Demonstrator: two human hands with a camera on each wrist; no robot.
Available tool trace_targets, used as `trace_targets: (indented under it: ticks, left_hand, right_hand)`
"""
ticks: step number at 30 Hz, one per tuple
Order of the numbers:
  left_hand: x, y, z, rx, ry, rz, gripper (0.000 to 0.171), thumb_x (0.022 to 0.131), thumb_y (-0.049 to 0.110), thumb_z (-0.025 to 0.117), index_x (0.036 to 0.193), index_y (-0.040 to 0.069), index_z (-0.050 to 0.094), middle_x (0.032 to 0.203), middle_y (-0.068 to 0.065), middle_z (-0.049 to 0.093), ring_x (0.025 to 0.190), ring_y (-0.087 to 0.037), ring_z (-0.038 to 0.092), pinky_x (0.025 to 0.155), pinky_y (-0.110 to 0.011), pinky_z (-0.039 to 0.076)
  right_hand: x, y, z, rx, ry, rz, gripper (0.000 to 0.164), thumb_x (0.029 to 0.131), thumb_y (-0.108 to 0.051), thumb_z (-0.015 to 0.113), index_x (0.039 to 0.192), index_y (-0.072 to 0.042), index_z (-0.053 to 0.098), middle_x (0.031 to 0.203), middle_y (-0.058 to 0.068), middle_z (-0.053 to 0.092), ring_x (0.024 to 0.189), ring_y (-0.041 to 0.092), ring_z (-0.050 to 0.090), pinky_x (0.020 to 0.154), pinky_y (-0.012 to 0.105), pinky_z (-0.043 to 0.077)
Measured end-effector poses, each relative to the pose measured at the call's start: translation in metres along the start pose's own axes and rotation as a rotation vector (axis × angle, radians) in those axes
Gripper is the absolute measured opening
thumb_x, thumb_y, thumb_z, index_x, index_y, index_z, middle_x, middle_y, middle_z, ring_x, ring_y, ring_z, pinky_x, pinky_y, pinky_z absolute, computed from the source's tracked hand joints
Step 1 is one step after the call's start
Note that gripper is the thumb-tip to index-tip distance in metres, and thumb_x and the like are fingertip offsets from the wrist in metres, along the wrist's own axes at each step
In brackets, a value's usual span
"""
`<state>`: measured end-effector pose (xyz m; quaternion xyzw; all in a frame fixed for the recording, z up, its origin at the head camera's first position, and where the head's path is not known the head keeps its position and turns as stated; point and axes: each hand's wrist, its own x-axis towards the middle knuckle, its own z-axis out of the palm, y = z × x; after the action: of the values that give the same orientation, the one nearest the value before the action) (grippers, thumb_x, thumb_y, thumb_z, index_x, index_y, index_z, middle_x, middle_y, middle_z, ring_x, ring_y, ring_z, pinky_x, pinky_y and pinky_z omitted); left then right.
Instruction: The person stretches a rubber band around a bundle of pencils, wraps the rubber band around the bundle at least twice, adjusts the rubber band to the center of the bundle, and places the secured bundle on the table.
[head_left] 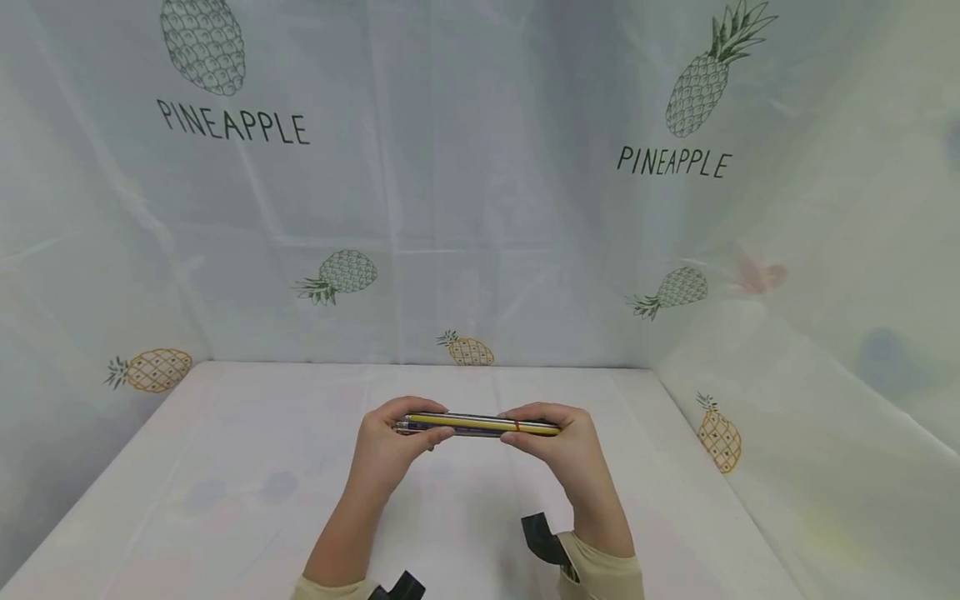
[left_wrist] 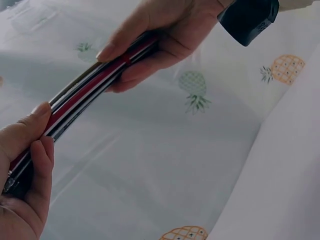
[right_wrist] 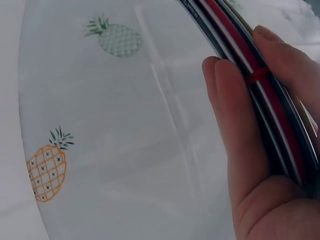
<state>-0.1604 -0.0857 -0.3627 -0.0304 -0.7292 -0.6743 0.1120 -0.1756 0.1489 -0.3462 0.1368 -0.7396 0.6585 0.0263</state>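
Observation:
A bundle of pencils (head_left: 476,424) lies level between both hands, just above the table. Yellow, dark and silver sides face the head camera, while a dark red one (left_wrist: 82,97) shows in the left wrist view. Around the bundle, close to my right hand (head_left: 568,442), runs a thin red band (right_wrist: 257,75). That hand grips the right end between thumb and fingers. At the opposite end, my left hand (head_left: 388,448) pinches the pencils with its thumb in front. Palms and fingers hide parts of both ends.
A white-covered table (head_left: 247,467) spreads beneath the hands. Behind and beside it hangs a pale sheet (head_left: 465,167) printed with pineapples. Black straps (head_left: 543,540) sit at both wrists by the beige sleeves (head_left: 603,571).

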Motion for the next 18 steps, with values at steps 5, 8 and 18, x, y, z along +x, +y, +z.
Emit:
trace_targets:
  ticks: [5,8,18]
  left_hand:
    - [0.002,0.0,-0.002,0.022,0.021,0.006,0.028,0.069,0.008,0.088,0.094,0.011,0.076,0.103,-0.009,0.065,0.07,-0.022,0.064,0.064,-0.027,0.055]
    - [0.003,0.0,-0.004,0.046,0.032,0.004,0.028,0.069,0.009,0.088,0.094,0.012,0.076,0.104,-0.008,0.066,0.07,-0.021,0.064,0.064,-0.027,0.054]
    - [0.002,-0.002,-0.007,0.081,0.003,0.024,0.027,0.069,0.01,0.088,0.092,0.014,0.076,0.102,-0.006,0.066,0.069,-0.019,0.065,0.063,-0.028,0.054]
  right_hand:
    - [0.003,0.003,-0.005,-0.074,-0.074,-0.041,0.035,0.072,-0.008,0.086,0.105,-0.01,0.075,0.108,0.008,0.069,0.092,0.023,0.066,0.076,0.032,0.056]
    - [0.005,0.004,-0.012,-0.09,-0.109,-0.055,0.035,0.075,-0.009,0.084,0.108,-0.008,0.074,0.11,0.009,0.069,0.092,0.021,0.067,0.077,0.031,0.055]
    - [0.017,0.0,-0.02,-0.362,-0.288,-0.02,0.027,0.076,-0.016,0.084,0.1,-0.009,0.075,0.094,0.002,0.071,0.081,0.017,0.066,0.073,0.03,0.054]
